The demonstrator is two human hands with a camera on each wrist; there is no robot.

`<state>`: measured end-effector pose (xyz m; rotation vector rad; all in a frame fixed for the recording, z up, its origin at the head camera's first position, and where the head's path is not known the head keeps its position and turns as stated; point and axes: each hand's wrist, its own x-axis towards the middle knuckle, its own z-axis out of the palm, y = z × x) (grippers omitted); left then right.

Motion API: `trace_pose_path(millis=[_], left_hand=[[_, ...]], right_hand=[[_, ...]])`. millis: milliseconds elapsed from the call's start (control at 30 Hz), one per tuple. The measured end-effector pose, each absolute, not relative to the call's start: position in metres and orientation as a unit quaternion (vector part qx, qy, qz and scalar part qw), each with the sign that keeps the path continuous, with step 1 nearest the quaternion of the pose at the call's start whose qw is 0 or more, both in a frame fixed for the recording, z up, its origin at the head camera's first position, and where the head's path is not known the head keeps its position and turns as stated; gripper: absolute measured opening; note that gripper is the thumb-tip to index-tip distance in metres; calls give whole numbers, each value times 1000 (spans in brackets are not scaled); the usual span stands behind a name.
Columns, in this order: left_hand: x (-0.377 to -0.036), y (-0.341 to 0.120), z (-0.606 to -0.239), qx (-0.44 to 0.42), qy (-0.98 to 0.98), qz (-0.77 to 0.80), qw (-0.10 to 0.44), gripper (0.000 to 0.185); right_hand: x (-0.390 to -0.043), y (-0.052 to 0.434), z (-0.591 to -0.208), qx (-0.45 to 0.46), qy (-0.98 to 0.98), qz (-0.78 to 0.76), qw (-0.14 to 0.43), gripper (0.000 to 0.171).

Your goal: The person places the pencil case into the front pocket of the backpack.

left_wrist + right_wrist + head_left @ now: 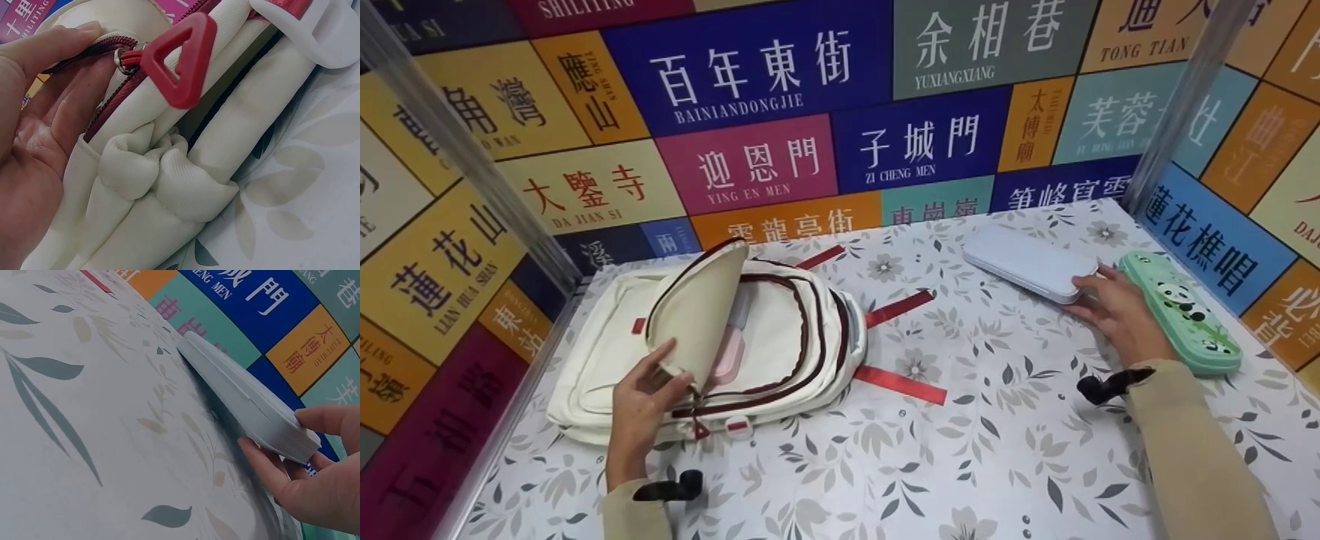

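A cream backpack [607, 367] with dark red zips lies on the table at the left. My left hand [641, 401] pinches the edge of its front flap [701, 315] and holds it raised, so the pocket gapes. Inside the pocket shows part of a pink item [729, 356]. In the left wrist view a red triangular zip pull [191, 67] hangs beside the fingers. At the right, my right hand [1117, 315] grips the near end of a pale blue-white case [1027, 262]. The right wrist view shows that case tilted, its near end lifted off the table.
A green pencil case with pandas [1185, 307] lies just right of my right hand. Red straps [904, 384] stick out from the backpack across the patterned tablecloth [930, 465]. Printed panels [750, 67] with a clear corner post [1177, 97] stand behind the table.
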<state>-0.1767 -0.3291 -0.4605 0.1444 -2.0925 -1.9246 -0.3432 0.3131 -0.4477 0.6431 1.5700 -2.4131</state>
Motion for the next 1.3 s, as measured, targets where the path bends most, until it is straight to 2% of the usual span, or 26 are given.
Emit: trace_pose_path(millis=[333,733,1067,1300], left_hand=[[-178,-328,-457,63,-720,-676,146,59],[-179,-329,-456,88,-702,-689,158,60],[-177,-332,-461,56,-687,-705,166,61],[-176,-332,-462,69,-677,-714,166,61]], right_hand=[[-341,291,-445,141,492,-857,60,98],[-328,257,-426,87,506,-853,92,95],[-318,224,-412,43,508,-853,114,84],[-313,196,-407,23,524,-840,135,81]])
